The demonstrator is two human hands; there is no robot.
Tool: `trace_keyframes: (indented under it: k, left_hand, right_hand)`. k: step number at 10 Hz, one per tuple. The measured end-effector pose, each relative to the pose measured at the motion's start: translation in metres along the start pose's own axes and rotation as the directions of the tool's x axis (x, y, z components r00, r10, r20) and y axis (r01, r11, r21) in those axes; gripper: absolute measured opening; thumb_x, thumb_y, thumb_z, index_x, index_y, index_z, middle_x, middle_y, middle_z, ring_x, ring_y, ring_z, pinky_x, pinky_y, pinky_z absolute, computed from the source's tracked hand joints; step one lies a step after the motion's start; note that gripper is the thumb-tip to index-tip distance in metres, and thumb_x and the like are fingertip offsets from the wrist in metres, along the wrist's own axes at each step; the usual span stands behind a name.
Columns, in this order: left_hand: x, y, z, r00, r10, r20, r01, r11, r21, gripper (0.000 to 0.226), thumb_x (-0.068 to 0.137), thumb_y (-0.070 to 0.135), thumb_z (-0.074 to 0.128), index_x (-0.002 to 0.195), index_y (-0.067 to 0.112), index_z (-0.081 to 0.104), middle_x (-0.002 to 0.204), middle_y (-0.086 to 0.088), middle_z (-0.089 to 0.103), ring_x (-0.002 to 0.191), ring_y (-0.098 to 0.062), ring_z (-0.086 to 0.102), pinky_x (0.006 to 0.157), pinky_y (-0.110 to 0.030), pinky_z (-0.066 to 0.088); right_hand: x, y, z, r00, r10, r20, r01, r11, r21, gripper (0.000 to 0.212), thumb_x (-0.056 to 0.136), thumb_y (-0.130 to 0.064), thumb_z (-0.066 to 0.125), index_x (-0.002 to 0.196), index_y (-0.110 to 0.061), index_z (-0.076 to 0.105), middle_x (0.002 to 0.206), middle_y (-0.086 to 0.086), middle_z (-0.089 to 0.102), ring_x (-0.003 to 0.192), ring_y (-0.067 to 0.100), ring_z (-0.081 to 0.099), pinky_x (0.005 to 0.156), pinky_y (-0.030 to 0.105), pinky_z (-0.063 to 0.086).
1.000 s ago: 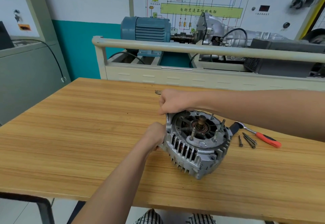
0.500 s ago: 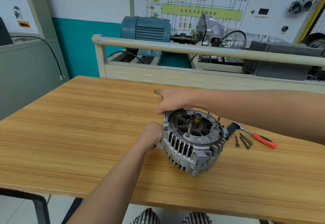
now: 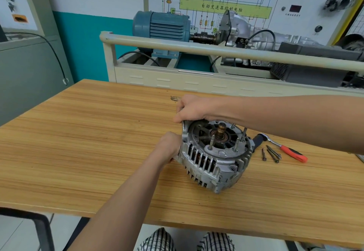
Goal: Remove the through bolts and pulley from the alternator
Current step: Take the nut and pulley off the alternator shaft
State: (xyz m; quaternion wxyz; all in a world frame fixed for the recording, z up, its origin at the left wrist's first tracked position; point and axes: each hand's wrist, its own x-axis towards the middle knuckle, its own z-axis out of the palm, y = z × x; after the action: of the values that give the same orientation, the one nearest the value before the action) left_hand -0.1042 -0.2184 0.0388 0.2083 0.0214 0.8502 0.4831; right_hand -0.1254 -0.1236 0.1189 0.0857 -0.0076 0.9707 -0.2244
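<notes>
On the tabletop [image 3: 98,142], the alternator [image 3: 214,158] stands tilted — left hand [image 3: 169,148] and right hand [image 3: 192,110] both grasping its housing rim. Likely heavy, rigid metal — best held by the ribbed casing, not the bare shaft [image 3: 221,130].

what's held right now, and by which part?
The alternator: left hand grips its left housing edge, right hand its upper-left rim.
</notes>
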Motion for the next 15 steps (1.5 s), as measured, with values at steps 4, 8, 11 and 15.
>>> trace_keyframes:
  k: [4,8,11,15]
  left_hand:
    - [0.020,-0.007,0.002,0.998,0.036,-0.043,-0.030,0.990,0.140,0.026,0.090,-0.004,0.042,0.066,0.007,0.042,0.057,-0.004,0.041,0.048,-0.017,0.034,0.048,-0.025,0.030]
    - [-0.033,0.027,-0.002,0.969,0.236,-0.074,-0.242,0.845,-0.476,0.048,0.086,0.058,0.052,0.099,0.014,0.065,0.081,-0.005,0.075,0.079,-0.021,0.070,0.069,-0.034,0.053]
    - [-0.013,0.037,0.001,0.963,0.253,-0.096,-0.268,0.840,-0.472,0.027,0.092,0.022,0.063,0.105,-0.001,0.057,0.081,-0.018,0.073,0.065,-0.029,0.072,0.050,-0.032,0.056]
    - [0.017,0.057,-0.011,0.862,0.428,0.271,-0.345,0.887,-0.306,0.029,0.076,0.030,0.066,0.099,0.012,0.065,0.081,-0.004,0.076,0.070,-0.018,0.073,0.057,-0.021,0.055]
  right_hand:
    - [-0.066,0.023,-0.039,0.974,-0.214,-0.068,0.206,0.972,-0.112,0.049,0.095,-0.044,0.051,0.135,-0.014,0.049,0.134,0.002,0.054,0.117,0.014,0.051,0.100,0.028,0.040]
    - [-0.121,0.121,0.000,0.935,0.207,-0.289,0.059,0.711,0.701,0.028,0.103,-0.026,0.035,0.099,-0.023,0.062,0.098,-0.009,0.069,0.094,0.007,0.064,0.077,0.015,0.051]
    - [-0.132,0.125,0.060,0.862,0.367,-0.349,0.125,0.513,0.849,0.028,0.101,-0.028,0.040,0.115,-0.023,0.064,0.113,-0.006,0.068,0.111,0.011,0.061,0.100,0.032,0.047]
    - [-0.153,0.138,0.077,0.865,0.266,-0.425,0.313,0.374,0.873,0.029,0.095,0.000,0.047,0.093,-0.009,0.074,0.099,0.000,0.075,0.093,0.016,0.071,0.055,0.025,0.057]
